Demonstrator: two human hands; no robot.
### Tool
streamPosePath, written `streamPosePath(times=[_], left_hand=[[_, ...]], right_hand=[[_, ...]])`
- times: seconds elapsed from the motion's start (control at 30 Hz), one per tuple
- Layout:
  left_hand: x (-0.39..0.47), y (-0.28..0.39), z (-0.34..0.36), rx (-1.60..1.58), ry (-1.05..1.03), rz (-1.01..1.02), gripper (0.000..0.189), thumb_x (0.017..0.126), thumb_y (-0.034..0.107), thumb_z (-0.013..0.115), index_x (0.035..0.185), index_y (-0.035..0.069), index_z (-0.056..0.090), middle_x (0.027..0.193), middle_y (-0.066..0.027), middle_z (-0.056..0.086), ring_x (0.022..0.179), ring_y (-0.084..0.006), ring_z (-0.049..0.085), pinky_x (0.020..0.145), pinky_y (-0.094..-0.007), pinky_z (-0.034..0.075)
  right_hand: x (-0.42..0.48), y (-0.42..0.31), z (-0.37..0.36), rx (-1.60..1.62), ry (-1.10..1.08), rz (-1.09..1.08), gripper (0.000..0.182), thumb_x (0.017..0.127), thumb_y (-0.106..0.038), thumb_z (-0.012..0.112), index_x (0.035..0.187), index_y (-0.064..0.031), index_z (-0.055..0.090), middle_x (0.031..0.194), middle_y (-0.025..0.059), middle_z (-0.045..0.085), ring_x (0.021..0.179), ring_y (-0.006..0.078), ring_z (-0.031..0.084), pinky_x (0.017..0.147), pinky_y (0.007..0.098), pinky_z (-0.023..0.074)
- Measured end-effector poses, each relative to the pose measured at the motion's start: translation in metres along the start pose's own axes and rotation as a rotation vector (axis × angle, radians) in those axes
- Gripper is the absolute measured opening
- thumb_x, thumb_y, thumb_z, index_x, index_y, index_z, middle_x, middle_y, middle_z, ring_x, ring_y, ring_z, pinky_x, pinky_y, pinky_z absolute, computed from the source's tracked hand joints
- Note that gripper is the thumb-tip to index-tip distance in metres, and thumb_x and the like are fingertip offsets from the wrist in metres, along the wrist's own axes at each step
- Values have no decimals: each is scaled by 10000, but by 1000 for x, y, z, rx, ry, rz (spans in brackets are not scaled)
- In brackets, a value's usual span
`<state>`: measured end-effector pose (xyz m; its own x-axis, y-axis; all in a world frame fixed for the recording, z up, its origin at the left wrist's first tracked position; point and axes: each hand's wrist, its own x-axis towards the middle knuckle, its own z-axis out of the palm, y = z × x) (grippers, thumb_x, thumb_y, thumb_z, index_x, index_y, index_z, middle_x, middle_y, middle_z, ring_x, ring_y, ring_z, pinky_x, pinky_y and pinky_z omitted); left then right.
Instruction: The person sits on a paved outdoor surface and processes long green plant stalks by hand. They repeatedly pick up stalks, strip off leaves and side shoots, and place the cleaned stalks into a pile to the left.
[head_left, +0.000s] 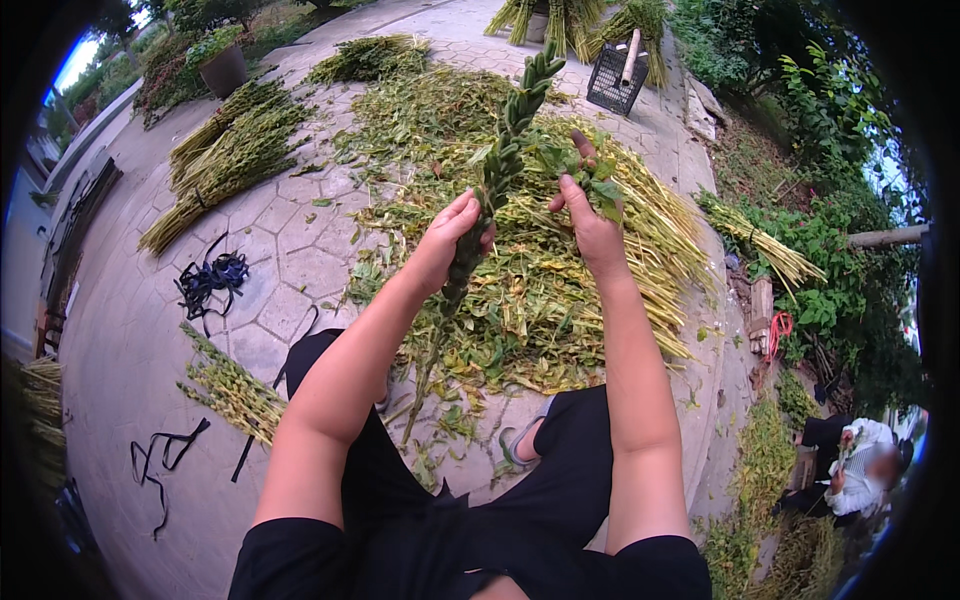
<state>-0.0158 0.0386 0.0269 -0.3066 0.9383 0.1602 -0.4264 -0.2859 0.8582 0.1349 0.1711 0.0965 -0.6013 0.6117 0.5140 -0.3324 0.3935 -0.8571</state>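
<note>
My left hand (453, 234) is wrapped around a green stalk, which looks like sesame (512, 127), thickly set with upright pods. The stalk leans across the middle of the view, its pod-covered tip pointing away from me and its thin lower end reaching down between my legs. To the right of it, my right hand (595, 225) is raised with several green leaves (602, 187) held among its thumb and fingers. Below both hands spreads a broad heap of loose leaves (487, 330), green and yellowing. Cut stalks (660, 232) lie along the heap's right side.
Tied bundles of stalks (232, 150) lie on the paving at left. Black straps (214, 281) lie nearer, beside a small bundle (232, 390). A black plastic crate (616, 79) stands at the far right. At lower right another person (855, 465) sits by more plants.
</note>
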Motion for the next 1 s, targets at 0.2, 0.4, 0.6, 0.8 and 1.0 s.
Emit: streamPosePath(times=[0.2, 0.4, 0.6, 0.8, 1.0], left_hand=[[4, -6, 15, -51, -84, -61, 499, 996, 396, 444, 1369, 66, 415, 718, -10, 455, 672, -131, 457, 646, -267, 408], [7, -4, 12, -77, -98, -89, 480, 1005, 397, 406, 1373, 88, 411, 708, 4, 443, 665, -131, 461, 649, -261, 404], [6, -15, 12, -93, -167, -154, 432, 1000, 387, 428, 1299, 77, 463, 713, 3, 449, 662, -125, 455, 632, -257, 398], [9, -11, 12, 101, 86, -39, 380, 993, 347, 500, 1273, 90, 494, 793, -9, 536, 719, -100, 511, 676, -253, 435], [11, -11, 6, 235, 271, 51, 569, 948, 261, 619, 1415, 76, 353, 975, -24, 633, 865, -85, 589, 769, -226, 459]], right_hand=[[-7, 27, -27, 13, -164, 237, 440, 948, -150, 573, 1356, -29, 465, 958, 47, 636, 795, 116, 614, 795, 262, 482], [-9, 32, -29, -179, -87, 114, 575, 917, -277, 644, 1396, -32, 442, 1359, 111, 522, 1267, 200, 462, 1069, 334, 333], [-5, 37, -30, -302, -68, 22, 479, 890, -280, 675, 1292, -60, 535, 1137, 108, 671, 978, 191, 624, 898, 312, 444], [-20, 48, -30, -929, -449, -204, 325, 750, -79, 693, 1054, -72, 579, 955, 170, 655, 891, 383, 622, 698, 463, 507], [-22, 30, -7, -424, -166, 13, 292, 878, -269, 682, 986, -10, 601, 819, 143, 684, 754, 315, 670, 682, 368, 507]])
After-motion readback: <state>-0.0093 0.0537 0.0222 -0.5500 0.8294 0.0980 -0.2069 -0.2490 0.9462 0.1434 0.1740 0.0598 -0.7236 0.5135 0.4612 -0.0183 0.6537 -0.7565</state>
